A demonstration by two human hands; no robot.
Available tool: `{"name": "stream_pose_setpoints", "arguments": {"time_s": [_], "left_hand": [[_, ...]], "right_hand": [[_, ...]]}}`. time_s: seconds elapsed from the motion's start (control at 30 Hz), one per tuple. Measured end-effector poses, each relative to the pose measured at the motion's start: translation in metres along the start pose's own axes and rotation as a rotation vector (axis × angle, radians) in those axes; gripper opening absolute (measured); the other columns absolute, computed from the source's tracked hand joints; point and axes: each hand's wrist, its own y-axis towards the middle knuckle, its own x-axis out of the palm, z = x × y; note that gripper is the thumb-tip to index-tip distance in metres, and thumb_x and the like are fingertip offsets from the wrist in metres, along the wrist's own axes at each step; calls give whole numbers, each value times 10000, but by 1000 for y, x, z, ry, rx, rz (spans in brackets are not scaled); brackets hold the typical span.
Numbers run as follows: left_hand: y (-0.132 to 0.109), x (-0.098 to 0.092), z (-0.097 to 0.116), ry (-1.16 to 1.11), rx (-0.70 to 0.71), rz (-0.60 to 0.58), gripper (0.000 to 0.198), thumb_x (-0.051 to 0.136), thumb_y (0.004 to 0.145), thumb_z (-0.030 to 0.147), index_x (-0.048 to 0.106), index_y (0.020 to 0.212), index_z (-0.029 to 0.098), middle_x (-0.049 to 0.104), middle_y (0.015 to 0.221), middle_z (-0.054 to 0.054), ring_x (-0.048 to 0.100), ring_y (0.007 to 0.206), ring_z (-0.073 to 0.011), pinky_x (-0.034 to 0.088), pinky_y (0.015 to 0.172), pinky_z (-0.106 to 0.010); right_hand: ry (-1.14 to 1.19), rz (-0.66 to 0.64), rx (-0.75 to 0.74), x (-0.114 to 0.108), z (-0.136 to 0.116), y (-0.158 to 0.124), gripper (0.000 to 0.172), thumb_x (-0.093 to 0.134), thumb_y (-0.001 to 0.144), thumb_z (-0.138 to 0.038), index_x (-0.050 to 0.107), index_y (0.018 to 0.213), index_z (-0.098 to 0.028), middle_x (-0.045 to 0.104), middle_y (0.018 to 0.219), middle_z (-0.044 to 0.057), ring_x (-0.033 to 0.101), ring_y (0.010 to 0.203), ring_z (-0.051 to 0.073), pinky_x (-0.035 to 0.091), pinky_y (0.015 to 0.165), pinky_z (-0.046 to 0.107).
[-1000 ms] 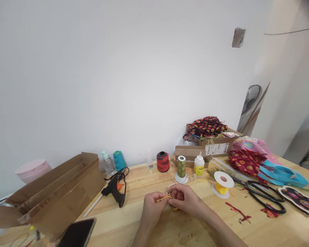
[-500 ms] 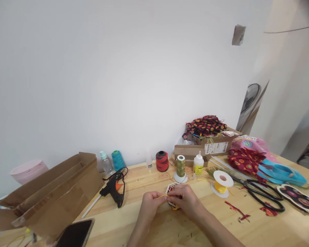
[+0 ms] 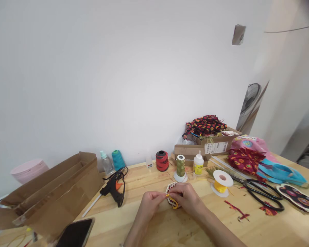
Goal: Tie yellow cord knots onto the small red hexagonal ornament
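Observation:
Over the middle of the wooden table, my left hand (image 3: 149, 205) and my right hand (image 3: 191, 201) meet at the fingertips. Both pinch a thin yellow cord (image 3: 174, 203), which curls below my right fingers. Under it is a small pale-edged ornament (image 3: 170, 188) with a white lattice over dark red; my right hand partly covers it. Whether my right fingers also grip the ornament, I cannot tell. To the right of my hands stands a spool of yellow cord (image 3: 219, 187).
A hot glue gun (image 3: 115, 188), a phone (image 3: 76, 234) and an open cardboard box (image 3: 64, 199) lie left. Behind are a red thread cone (image 3: 162, 162), a green thread spool (image 3: 180, 167) and a glue bottle (image 3: 198, 164). Black-handled scissors (image 3: 265, 195) and fabric scraps (image 3: 238, 211) lie right.
My fingertips have shifted slightly on the cord. The strand that lay across my left thumb has gone from sight, and more yellow cord shows over the ornament.

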Motion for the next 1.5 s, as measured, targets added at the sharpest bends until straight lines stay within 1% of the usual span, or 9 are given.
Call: {"name": "stream_pose_setpoints", "arguments": {"time_s": [0.17, 0.27, 0.33, 0.47, 0.63, 0.8, 0.9, 1.1, 1.5], "left_hand": [[4, -1, -5, 26, 41, 43, 314, 593, 538, 410, 639, 559, 101, 279, 281, 105, 167, 278, -21, 99, 309, -173], [6, -1, -10, 7, 108, 34, 273, 593, 567, 367, 649, 582, 100, 417, 347, 66, 323, 349, -44, 243, 370, -160], [6, -2, -11, 19, 136, 18, 257, 584, 587, 347, 650, 601, 99, 513, 425, 33, 416, 430, -72, 312, 447, -171], [2, 0, -8, 105, 185, 45, 256, 549, 623, 337, 639, 598, 98, 583, 489, 7, 469, 479, -106, 347, 485, -193], [-4, 3, -1, 148, 306, 86, 210, 530, 647, 296, 634, 637, 114, 623, 571, -11, 509, 544, -132, 378, 518, -199], [-6, 8, 1, 112, 346, 46, 165, 535, 644, 268, 623, 628, 129, 629, 582, -12, 540, 586, -149, 408, 555, -211], [-7, 10, 1, 95, 324, 18, 180, 534, 646, 256, 637, 707, 122, 648, 629, -31, 556, 626, -166, 423, 584, -231], [-7, 13, 0, 77, 303, 7, 200, 546, 643, 245, 657, 759, 126, 673, 639, -43, 574, 635, -174, 435, 589, -238], [-4, 13, -1, 39, 290, 4, 193, 560, 633, 233, 664, 746, 116, 680, 627, -47, 585, 617, -183, 445, 591, -256]], "right_hand": [[9, 21, 5, -2, 0, -1, 172, 474, 723, -214, 632, 666, -176, 581, 603, 15, 484, 549, 116, 345, 506, 206], [69, 28, 30, -3, 0, -1, 171, 496, 704, -232, 634, 627, -167, 552, 567, 9, 457, 524, 109, 328, 478, 201], [162, 20, 80, -2, 1, -1, 178, 520, 681, -265, 633, 594, -158, 519, 529, -2, 421, 481, 94, 302, 436, 194], [495, -37, 278, 3, 6, 0, 228, 589, 598, -335, 605, 535, -116, 451, 439, -31, 332, 377, 50, 242, 367, 176], [731, 57, 410, 9, 11, 1, 248, 618, 563, -344, 570, 560, -101, 487, 450, -23, 385, 403, 57, 292, 402, 179], [594, 115, 321, 11, 7, 2, 227, 589, 590, -355, 549, 571, -133, 500, 509, -18, 424, 461, 82, 338, 437, 194], [476, 139, 272, 12, 6, 1, 208, 553, 630, -345, 545, 582, -143, 497, 539, -14, 430, 492, 93, 342, 447, 192], [391, 159, 273, 16, 9, -3, 206, 496, 682, -336, 518, 602, -148, 459, 488, -33, 392, 441, 80, 307, 406, 181], [266, 154, 181, 14, 5, -3, 156, 439, 732, -263, 509, 638, -160, 521, 568, -5, 459, 528, 106, 361, 478, 197]]}}
